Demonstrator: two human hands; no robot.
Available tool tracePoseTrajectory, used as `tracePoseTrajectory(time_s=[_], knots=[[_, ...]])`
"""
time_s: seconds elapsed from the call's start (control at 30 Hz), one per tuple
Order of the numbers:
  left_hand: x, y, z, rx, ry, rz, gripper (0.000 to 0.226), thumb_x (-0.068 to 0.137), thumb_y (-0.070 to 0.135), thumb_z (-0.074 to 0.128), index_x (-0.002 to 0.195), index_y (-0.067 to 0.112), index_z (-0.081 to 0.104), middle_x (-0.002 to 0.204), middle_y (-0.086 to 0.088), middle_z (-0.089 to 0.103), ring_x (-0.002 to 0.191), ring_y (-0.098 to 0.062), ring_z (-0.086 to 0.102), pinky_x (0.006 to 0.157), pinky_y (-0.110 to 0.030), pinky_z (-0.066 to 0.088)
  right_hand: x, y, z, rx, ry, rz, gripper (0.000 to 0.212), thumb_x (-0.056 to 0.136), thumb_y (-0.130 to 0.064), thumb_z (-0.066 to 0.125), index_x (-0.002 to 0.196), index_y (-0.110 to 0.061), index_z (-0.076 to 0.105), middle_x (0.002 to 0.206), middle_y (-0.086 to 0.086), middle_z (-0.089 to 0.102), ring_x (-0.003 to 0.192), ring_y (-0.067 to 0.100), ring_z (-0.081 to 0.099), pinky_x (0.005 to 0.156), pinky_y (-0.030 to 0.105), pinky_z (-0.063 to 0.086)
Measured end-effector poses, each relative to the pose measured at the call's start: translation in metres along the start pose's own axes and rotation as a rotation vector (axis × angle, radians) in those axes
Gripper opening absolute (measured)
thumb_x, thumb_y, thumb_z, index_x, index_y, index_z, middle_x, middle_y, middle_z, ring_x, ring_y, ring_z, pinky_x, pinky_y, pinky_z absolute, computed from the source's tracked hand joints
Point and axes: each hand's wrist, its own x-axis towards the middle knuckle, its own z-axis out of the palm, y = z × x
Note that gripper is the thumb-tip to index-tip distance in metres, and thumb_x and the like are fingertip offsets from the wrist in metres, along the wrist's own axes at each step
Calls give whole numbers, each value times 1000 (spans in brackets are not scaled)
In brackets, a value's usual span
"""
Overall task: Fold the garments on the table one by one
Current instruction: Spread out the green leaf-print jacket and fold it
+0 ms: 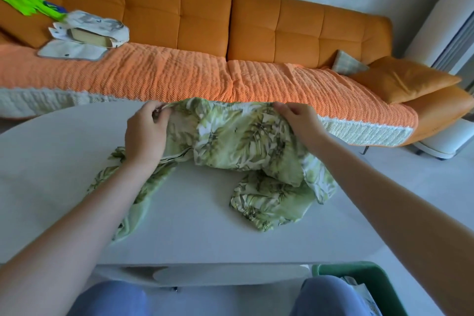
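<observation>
While both arms reach out over the white table, the left hand and the right hand hold the top edge of a green leaf-print garment at the table's far edge. The left hand's fingers are curled in, with the thumb pinching a fold of the cloth. The right hand's fingers are bent down over the edge and clamp the fabric under them. Between the two hands the cloth is lifted a little off the table, bunched and creased. Its lower parts trail toward the table's near side. One strip runs under the left forearm, and a crumpled part lies on the tabletop below the right hand.

Beyond the table's far edge stands an orange sofa with a textured orange cover on its seat. On the sofa, past the table's far left corner, lies a pale pile of cloth next to something neon green. Past the far right corner rests an orange cushion. At the table's near right corner a green basket stands on the floor. The person's knees, in blue trousers, show under the near edge.
</observation>
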Motion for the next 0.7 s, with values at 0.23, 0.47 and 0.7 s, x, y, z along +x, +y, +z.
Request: tracePoseTrajectory(time_s=[0.23, 0.47, 0.7], knots=[[-33, -16, -5, 182, -16, 232, 41, 76, 8, 74, 109, 7, 51, 108, -12, 50, 99, -27, 50, 80, -34, 40, 1, -16, 9, 163, -65, 116, 36, 94, -43, 49, 88, -13, 69, 81, 6, 70, 73, 18, 67, 73, 31, 55], [-93, -6, 19, -103, -702, -385, 56, 75, 58, 65, 116, 23, 51, 97, 17, 60, 86, 3, 55, 65, -17, 38, -8, -26, 7, 371, -126, 196, 33, 92, -46, 51, 81, -18, 64, 75, 3, 71, 63, 13, 69, 55, 24, 56], [-79, -2, 32, -274, -696, -375, 8, 85, 29, 66, 90, 24, 62, 86, 6, 66, 83, -11, 61, 65, -9, 42, -13, -31, 4, 501, -266, 211, 33, 91, -46, 53, 90, -15, 66, 90, 9, 73, 83, 23, 71, 72, 34, 59]])
